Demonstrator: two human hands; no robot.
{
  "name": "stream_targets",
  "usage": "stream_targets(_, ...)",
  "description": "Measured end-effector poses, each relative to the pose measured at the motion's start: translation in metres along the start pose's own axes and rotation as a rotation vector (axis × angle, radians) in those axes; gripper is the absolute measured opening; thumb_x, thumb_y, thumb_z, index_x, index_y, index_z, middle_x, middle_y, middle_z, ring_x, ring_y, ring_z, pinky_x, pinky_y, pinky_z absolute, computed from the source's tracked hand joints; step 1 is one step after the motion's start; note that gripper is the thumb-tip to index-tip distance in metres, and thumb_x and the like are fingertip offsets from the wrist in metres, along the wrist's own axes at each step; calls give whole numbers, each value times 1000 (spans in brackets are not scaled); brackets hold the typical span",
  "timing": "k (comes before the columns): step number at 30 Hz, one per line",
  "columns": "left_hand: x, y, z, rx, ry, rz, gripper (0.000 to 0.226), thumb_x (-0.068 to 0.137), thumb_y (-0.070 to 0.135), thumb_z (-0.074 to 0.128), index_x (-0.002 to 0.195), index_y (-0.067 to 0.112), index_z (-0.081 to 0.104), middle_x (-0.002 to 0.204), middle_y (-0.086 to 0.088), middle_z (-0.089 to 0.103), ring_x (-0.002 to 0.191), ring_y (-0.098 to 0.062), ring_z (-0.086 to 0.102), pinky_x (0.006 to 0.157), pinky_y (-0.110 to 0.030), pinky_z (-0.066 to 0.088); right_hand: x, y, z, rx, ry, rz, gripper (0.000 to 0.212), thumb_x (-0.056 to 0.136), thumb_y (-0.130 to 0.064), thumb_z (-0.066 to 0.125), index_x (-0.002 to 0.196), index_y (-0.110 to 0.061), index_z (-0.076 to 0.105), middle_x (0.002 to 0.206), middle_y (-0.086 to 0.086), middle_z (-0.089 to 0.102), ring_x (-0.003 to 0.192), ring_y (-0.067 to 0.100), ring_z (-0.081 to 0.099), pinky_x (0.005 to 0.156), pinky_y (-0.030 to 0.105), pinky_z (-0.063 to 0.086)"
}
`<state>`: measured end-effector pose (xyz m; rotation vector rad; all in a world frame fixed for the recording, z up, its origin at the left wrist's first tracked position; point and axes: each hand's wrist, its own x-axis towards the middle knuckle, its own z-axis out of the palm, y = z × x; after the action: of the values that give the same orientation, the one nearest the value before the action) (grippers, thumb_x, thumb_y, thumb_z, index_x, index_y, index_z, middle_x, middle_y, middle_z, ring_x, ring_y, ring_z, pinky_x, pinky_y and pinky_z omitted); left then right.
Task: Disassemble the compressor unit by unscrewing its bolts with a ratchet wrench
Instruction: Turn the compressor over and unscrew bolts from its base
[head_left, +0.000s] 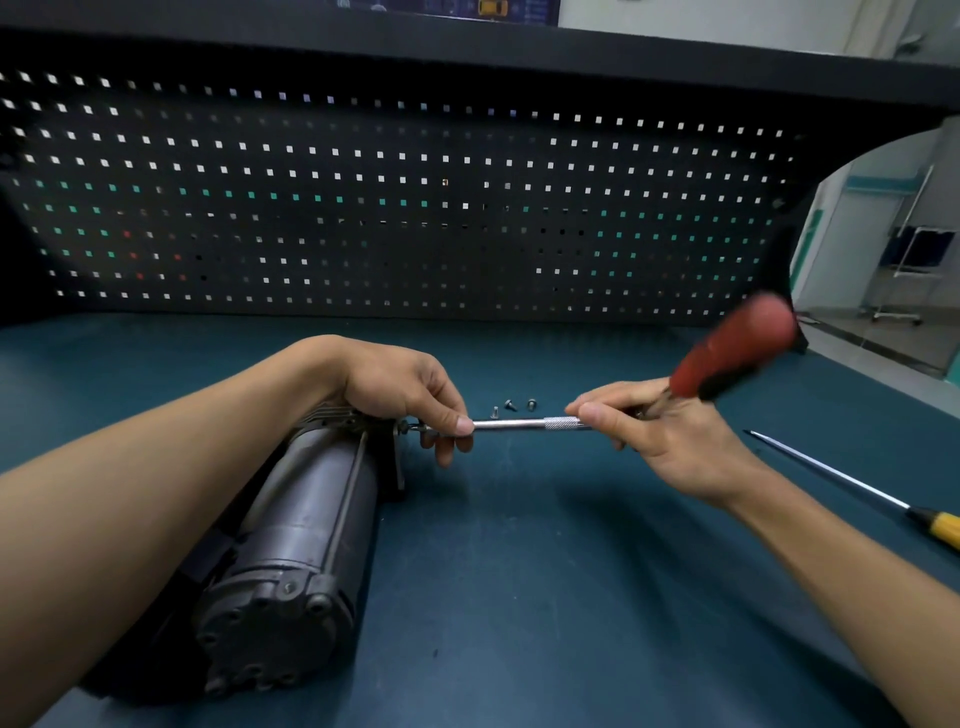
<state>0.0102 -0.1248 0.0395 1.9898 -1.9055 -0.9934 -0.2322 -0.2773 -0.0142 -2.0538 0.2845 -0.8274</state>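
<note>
Hands gripping ratchet wrench (524, 424), left hand (410, 395) pinching shaft by compressor (291, 540), right hand (660, 431) at handle

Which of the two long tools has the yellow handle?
The screwdriver lying untouched on the bench at far right. The other, the ratchet wrench held in both hands, has a red handle.
</note>
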Motion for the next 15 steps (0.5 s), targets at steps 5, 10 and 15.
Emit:
stream_targets(5,-1,1,0,13,16,-5,20,97,28,59,100,15,74,84,5,75,80,-9,59,74,-11,43,0,2,-7,-123,-72,-66,14,81,-37,75,83,-25,82,101,-12,76,96,4,70,81,12,47)
stream_targets(10,-1,1,1,26,44,-7,15,95,30,63,93,19,74,76,7,73,73,-6,59,68,-9,40,0,2,-1,-68,-20,36,31,79,-51,71,84,-23,82,74,-8,72,62,-1,59,59,11,44)
stream_targets(15,0,1,2,18,42,-13,11,91,32,68,89,24,75,74,8,71,72,-5,57,69,-12,41,3,-6,6,179,91,358,56,74,-65,63,82,-11,75,84,5,78,41,11,45,34,18,27)
